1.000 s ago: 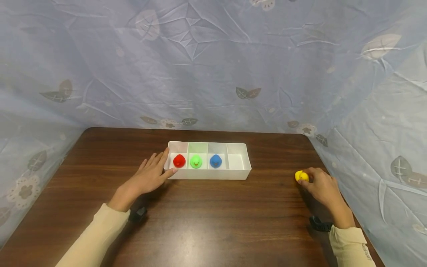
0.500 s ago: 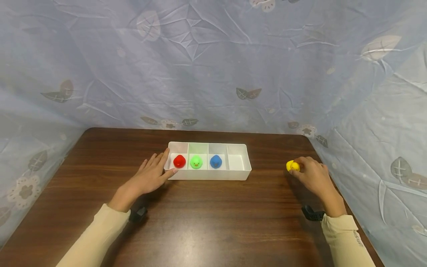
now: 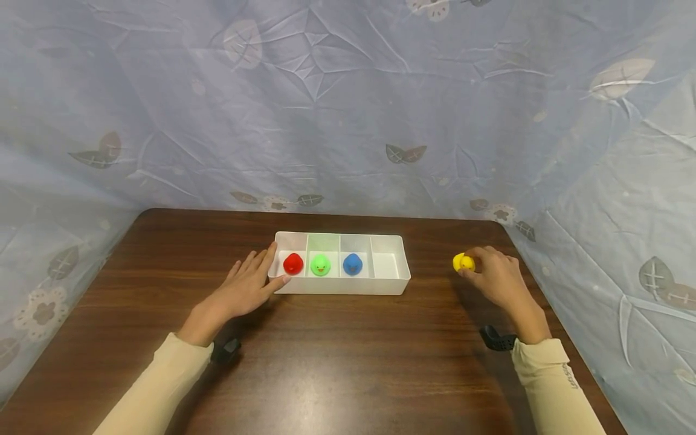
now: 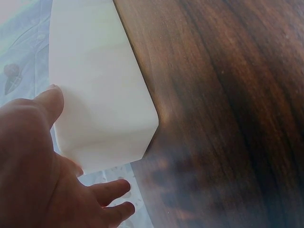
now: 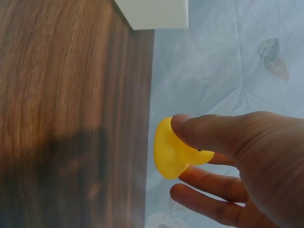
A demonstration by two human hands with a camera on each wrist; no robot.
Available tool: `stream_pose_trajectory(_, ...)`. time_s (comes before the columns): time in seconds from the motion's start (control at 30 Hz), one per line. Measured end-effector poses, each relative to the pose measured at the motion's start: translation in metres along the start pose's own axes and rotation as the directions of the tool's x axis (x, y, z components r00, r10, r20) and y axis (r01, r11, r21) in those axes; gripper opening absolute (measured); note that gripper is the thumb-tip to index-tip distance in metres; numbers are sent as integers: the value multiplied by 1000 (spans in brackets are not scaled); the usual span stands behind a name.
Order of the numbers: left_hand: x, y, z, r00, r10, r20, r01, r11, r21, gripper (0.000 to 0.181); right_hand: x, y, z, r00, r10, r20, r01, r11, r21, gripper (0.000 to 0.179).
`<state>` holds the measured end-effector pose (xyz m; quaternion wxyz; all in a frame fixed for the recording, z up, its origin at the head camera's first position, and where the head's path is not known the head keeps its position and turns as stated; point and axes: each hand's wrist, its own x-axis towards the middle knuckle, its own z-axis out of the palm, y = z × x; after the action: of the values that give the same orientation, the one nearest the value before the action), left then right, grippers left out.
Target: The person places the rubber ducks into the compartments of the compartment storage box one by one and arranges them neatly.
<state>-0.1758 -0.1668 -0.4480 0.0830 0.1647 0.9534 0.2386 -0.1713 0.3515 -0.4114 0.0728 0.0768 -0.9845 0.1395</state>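
Observation:
Pinched between the thumb and fingers of my right hand [image 3: 497, 278] is a yellow rubber duck [image 3: 463, 263], held to the right of a white divided box [image 3: 348, 286]. In the right wrist view the duck [image 5: 170, 151] shows its rounded side, partly covered by the thumb. My left hand [image 3: 241, 289] rests against the box's left end, fingers mostly straight and thumb at the front rim. A red duck [image 3: 293, 264], a green duck [image 3: 321, 265] and a blue duck [image 3: 353, 264] sit in separate compartments from the left; the rightmost compartment has no duck.
The box stands on a dark brown wooden table [image 3: 348, 350], toward its far side. A pale blue patterned cloth [image 3: 348, 121] hangs behind the table and along both sides. Each wrist wears a black band; the right one [image 3: 497, 338] shows beside the sleeve.
My right hand has moved left and slightly away from me, carrying the yellow rubber duck closer to the box. The left hand and the box have stayed in place.

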Motion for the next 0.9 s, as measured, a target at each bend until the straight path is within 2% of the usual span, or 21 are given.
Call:
stream_pose_trajectory(0.7, -1, 0, 1, 1000, -17, 18, 17, 1000, 19, 91, 21, -35, 2, 998, -64, -19, 64, 998, -1, 39)
stream_pose_trajectory(0.9, 0, -1, 3, 1000, 12, -11, -12, 1000, -13, 93, 26, -46, 1, 997, -72, -15, 72, 997, 4, 39)
